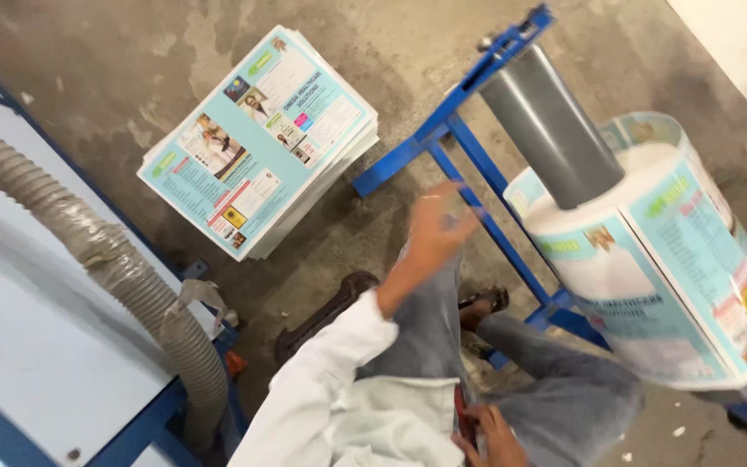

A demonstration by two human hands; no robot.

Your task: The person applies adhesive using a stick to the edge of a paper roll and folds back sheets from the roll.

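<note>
Both hands blur: left hand (436, 227), right hand (488, 435).

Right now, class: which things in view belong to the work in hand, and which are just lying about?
In hand:
left hand, raised by the blue stand
printed roll on the grey tube

Lying about:
stack of printed sheets
ribbed hose
</note>
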